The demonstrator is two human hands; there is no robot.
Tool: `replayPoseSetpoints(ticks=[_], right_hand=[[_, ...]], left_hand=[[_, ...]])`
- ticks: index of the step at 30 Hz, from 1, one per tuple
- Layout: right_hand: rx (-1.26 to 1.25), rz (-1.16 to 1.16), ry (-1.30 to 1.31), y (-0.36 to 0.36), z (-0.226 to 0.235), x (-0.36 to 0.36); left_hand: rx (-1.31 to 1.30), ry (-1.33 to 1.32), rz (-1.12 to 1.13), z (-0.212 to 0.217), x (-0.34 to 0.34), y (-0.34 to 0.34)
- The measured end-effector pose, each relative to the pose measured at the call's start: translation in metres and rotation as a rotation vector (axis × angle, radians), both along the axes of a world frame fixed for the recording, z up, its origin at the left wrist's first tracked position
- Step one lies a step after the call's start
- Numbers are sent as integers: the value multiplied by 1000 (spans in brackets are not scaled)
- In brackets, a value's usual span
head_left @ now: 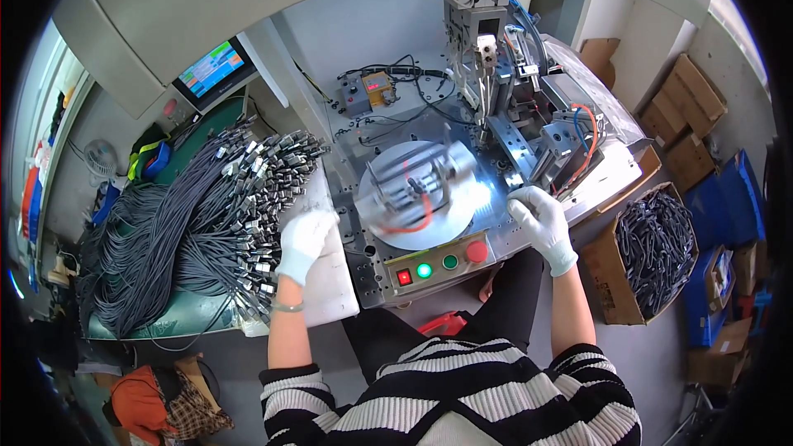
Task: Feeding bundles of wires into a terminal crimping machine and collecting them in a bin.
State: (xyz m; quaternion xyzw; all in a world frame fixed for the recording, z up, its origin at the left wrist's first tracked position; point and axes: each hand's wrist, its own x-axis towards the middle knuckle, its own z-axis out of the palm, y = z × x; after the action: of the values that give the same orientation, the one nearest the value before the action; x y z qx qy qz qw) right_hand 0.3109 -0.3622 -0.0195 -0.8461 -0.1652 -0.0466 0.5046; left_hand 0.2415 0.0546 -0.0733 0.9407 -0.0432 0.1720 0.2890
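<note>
White gloves cover both of my hands. My left hand (307, 241) is over a white board (329, 285), beside the metal connector ends of a large heap of dark grey cables (178, 215). Its fingers are smeared and partly hidden, so any grip cannot be made out. At the machine's right front edge, my right hand (543, 227) has its thumb and fingers slightly apart, with nothing visible between them. Between the hands, a round turntable (396, 235) carries a metal fixture (417, 186) blurred by motion, with an orange-red tube (423, 219) on it.
A control panel (438, 268) with a red button and lit green button fronts the machine. The press head (487, 58) rises behind the turntable. Right, a cardboard box (607, 285) holds dark parts (657, 248). Left stand a screen (213, 70) and small fan (101, 157).
</note>
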Motion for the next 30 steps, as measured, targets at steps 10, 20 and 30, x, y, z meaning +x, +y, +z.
replayPoseSetpoints(ticks=[10,20,30], right_hand=[[164,122,-68,44,-79,72],[2,138,112,107,-67,112],[211,182,127,103,-104,130]], left_hand=[[352,-592,103,37,99,-95],[-307,-204,98,3,91,-99],[-271,-336,118,-9,96,-101]])
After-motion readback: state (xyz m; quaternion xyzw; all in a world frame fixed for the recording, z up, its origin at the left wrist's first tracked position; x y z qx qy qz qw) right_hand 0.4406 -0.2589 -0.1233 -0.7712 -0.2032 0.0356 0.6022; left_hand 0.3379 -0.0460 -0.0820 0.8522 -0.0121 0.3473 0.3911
